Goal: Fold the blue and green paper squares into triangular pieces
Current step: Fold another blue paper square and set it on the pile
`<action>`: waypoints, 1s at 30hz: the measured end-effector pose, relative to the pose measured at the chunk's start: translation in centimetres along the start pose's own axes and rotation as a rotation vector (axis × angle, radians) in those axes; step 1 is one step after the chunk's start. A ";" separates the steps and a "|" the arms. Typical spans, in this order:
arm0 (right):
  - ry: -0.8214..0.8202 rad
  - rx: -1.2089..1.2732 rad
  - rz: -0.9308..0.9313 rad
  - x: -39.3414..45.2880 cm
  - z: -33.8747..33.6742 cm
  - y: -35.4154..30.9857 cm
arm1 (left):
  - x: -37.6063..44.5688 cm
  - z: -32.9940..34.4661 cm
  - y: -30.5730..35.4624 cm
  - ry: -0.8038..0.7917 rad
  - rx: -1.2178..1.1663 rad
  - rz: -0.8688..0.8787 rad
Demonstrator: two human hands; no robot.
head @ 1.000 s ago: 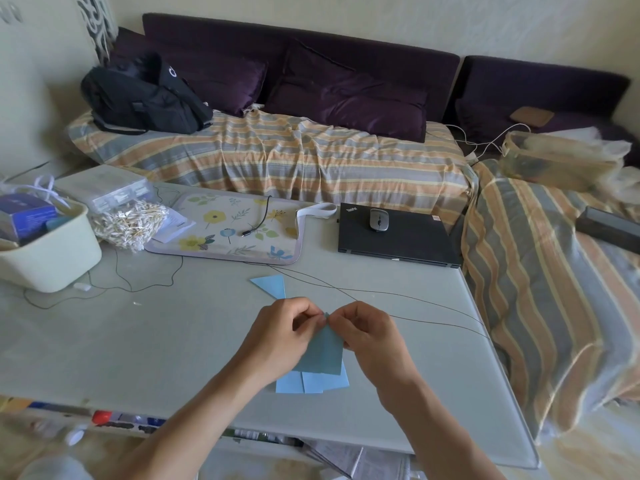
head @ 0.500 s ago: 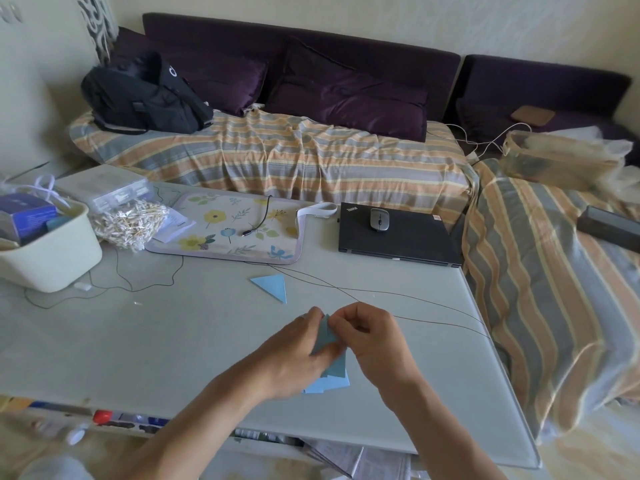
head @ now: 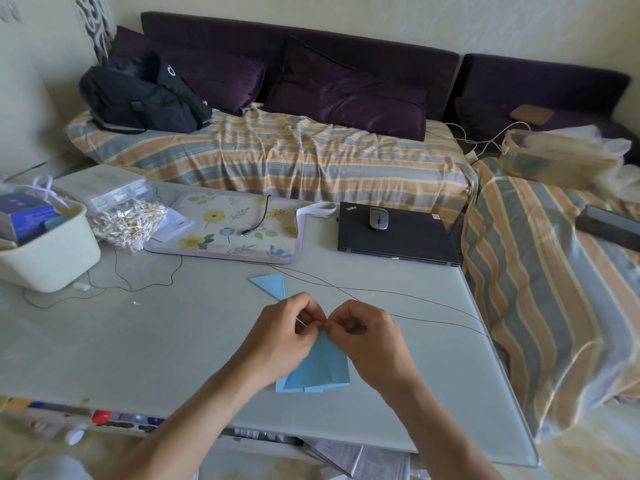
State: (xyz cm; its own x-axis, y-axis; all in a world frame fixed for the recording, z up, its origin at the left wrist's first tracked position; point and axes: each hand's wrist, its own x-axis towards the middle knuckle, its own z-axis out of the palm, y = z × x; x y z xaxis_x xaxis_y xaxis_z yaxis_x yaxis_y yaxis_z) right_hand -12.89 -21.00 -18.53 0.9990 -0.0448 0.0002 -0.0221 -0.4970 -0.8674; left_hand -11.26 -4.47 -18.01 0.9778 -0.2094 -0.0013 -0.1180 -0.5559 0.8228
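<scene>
We see light blue paper (head: 320, 367) and a light blue folded triangle (head: 270, 284) on our pale grey-green table (head: 138, 341), a flower-printed mat (head: 228, 230), a black laptop (head: 398, 239), a cream bin (head: 52, 258), and orange-grey striped sofa covers (head: 311, 161) under purple cushions (head: 346, 98).

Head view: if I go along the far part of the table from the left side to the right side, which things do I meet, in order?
White tub → bag of small pale sticks → floral mat → black laptop, which has a mouse on its lid.
</scene>
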 end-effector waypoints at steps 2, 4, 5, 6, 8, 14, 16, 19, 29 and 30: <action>0.011 -0.016 0.005 0.0 0.1 0.1 | 0.1 0.1 0.0 0.010 -0.013 -0.031; 0.015 -0.027 0.006 0.0 0.4 0.3 | 0.1 0.0 0.0 0.027 -0.021 -0.074; 0.017 -0.031 0.001 0.0 0.5 0.4 | 0.1 0.0 0.0 0.038 -0.030 -0.102; 0.022 -0.038 -0.008 0.0 0.5 0.5 | 0.0 0.0 0.0 0.048 -0.045 -0.130; 0.050 -0.071 -0.054 -0.1 0.6 0.6 | -0.1 -0.1 0.1 0.045 -0.076 -0.185; 0.179 -0.272 -0.355 -0.4 1.4 0.9 | -0.4 -0.1 0.5 -0.019 -0.258 -0.343; 0.226 -0.336 -0.415 -0.5 1.7 0.9 | -0.4 -0.3 0.8 -0.040 -0.345 -0.392; 0.261 -0.344 -0.463 -0.5 1.8 0.8 | -0.5 -0.5 1.1 -0.051 -0.463 -0.455; 0.187 -0.243 -0.440 -0.3 1.7 0.8 | -0.4 -0.8 1.2 -0.038 -0.679 -0.466; 0.184 -0.224 -0.416 -0.3 1.6 0.8 | -0.4 -0.8 1.2 -0.044 -0.678 -0.465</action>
State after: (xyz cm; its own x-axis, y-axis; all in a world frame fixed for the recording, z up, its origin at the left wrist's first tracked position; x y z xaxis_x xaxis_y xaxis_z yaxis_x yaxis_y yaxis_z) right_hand -13.16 -19.98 -20.06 0.9023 0.0546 0.4276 0.3480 -0.6779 -0.6476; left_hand -11.64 -4.39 -16.58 0.8918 -0.1166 -0.4372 0.4412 0.0101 0.8973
